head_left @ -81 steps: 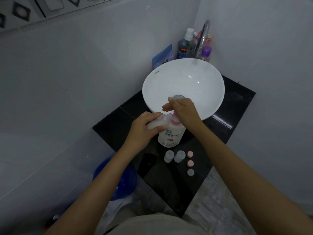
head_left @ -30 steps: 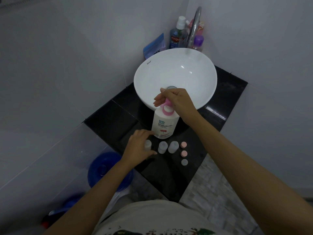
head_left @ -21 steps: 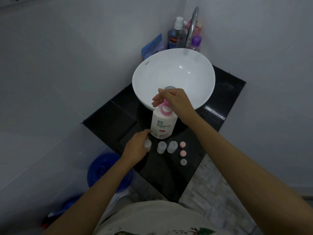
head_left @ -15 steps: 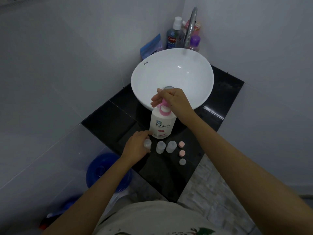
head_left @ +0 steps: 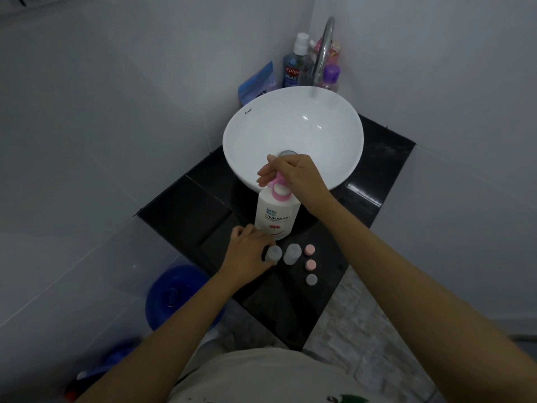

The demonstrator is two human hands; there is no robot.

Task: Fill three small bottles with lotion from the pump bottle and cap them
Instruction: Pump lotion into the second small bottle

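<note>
A white pump bottle [head_left: 273, 219] with a pink pump stands on the black counter [head_left: 180, 210] in front of the basin. My right hand [head_left: 293, 175] grips its pump head from above. Below it stand two small clear bottles without caps. My left hand [head_left: 247, 254] has thumb and fingers around the left small bottle [head_left: 274, 253]; the other small bottle [head_left: 292, 253] stands free beside it. A third small bottle is hidden, probably under my left hand. Two pink caps [head_left: 309, 250] [head_left: 311, 265] and a grey cap [head_left: 311, 279] lie in a column to the right.
A white basin [head_left: 232, 135] fills the back of the counter, with a chrome tap [head_left: 322, 53] behind it. A mouthwash bottle [head_left: 296, 68], a purple bottle [head_left: 331, 77] and a blue pouch [head_left: 257, 82] stand in the corner. A blue bucket [head_left: 174, 295] sits on the floor left.
My left hand brought a small bottle down from the pump spout, set it left of the other two, then shifted right onto the middle bottle. My right hand stays on the pump.
</note>
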